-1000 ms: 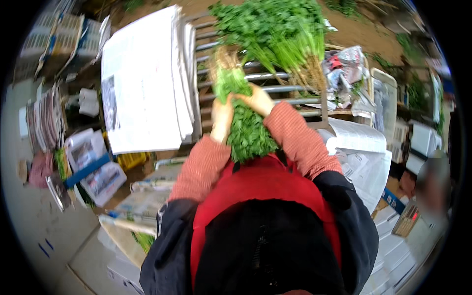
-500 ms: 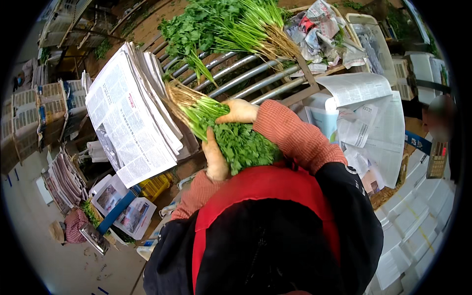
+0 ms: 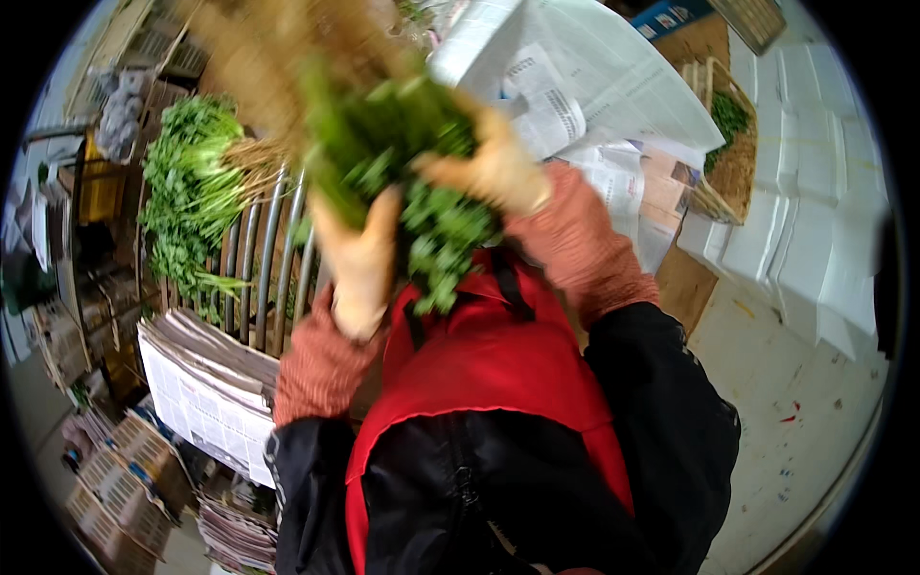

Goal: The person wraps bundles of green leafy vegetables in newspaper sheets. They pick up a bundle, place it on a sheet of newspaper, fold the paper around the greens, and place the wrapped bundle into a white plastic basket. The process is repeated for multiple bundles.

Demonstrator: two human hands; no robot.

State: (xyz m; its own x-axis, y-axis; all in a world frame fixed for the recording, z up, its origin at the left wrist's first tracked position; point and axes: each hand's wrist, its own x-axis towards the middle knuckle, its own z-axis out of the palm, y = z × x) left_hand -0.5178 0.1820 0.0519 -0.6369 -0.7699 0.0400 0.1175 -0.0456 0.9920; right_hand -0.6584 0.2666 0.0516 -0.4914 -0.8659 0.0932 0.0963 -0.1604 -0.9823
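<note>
– Green herb bunch (image 3: 448, 225): held how?
– Clasped around the stems (image 3: 388, 110) from both sides, between left hand (image 3: 355, 257) and right hand (image 3: 498, 171), leaves toward the red apron (image 3: 489, 369), blurred roots (image 3: 297, 57) outward; probably to keep everything together.
– Room to move?
– Bounded at left by barred table (image 3: 271, 264) and newspaper stack (image 3: 203, 398), at right by paper sheets (image 3: 623, 81). Clearance beneath: impossible to tell.

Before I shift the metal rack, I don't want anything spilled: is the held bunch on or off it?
Off: left hand and right hand hold the bunch of greens up, its leaves over the red apron.
</note>
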